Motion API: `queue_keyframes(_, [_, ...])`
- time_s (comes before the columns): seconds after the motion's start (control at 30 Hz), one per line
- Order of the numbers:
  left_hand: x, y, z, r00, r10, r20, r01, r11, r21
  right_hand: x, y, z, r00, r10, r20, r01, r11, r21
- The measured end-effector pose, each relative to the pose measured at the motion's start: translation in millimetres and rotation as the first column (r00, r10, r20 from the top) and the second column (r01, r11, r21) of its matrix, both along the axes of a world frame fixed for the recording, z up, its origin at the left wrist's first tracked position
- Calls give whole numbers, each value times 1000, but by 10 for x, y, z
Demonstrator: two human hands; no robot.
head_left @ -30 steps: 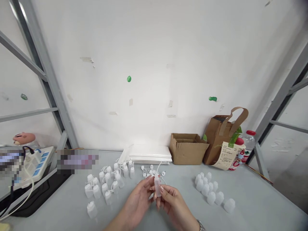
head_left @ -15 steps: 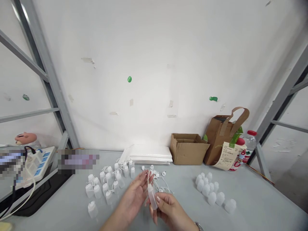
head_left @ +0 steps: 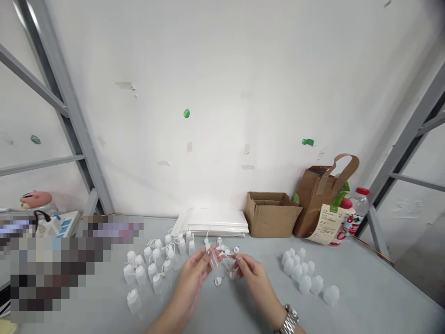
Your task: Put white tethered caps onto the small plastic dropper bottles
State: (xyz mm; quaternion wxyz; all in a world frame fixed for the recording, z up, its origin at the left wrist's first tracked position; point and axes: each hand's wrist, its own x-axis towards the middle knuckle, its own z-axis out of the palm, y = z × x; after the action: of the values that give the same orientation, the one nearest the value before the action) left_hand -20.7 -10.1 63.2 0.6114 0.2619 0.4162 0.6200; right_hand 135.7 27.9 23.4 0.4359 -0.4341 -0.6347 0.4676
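Note:
A small translucent squeeze bottle [head_left: 213, 260] is tilted in the fingers of my left hand [head_left: 194, 271], which are closed around it. Just to the right, my right hand [head_left: 253, 272] has its thumb and fingertips pinched together over the loose white caps [head_left: 226, 251] with straps. Whether a cap or strap is between those fingertips I cannot make out. One white cap [head_left: 218, 281] lies on the table below the bottle. Left of my hands stand several capped squeeze bottles [head_left: 140, 275].
Several translucent uncapped containers [head_left: 305, 284] stand on the grey table at right. Behind are a stack of white sheets [head_left: 217, 222], a cardboard box [head_left: 273, 222], a brown paper bag [head_left: 311, 199] and a red-capped bottle [head_left: 361, 204]. A power strip [head_left: 69, 225] is at left.
My right hand has let go of the squeeze bottle and moved up and right to the loose caps. The bottle, now in my left hand alone, has moved up and slightly left.

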Motion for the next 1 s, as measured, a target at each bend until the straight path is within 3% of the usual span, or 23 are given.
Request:
queue_keyframes(0.07, [-20,8,2,999,51,-19,-51,999,-8,101,150,-48,974,-143,174,89,954,287])
queue_keyframes(0.13, [-13,0,1,995,77,-66,-78,997,-20,166,277,-85,934,-170,313,18,900,436])
queue_keyframes(0.23, [28,-16,-10,987,79,-139,-84,996,-31,178,382,-127,864,-171,474,-91,872,481])
queue_keyframes(0.4, [69,-5,-54,974,75,-213,-77,997,-3,138,393,-174,801,-235,550,-90,862,499])
queue_keyframes(0.6, [87,15,-134,959,81,-273,-57,994,95,137,367,-151,898,-190,397,-1,902,433])
queue_keyframes(0.7, [104,3,-171,937,91,-338,-41,987,154,135,286,-35,979,-45,201,0,976,217])
queue_keyframes(0.8, [121,-15,-188,902,66,-426,2,988,157,137,156,105,994,110,4,-110,994,18])
queue_keyframes(1.0, [148,-34,-186,832,4,-554,68,992,110,132,0,229,991,122,-50,-121,992,20])
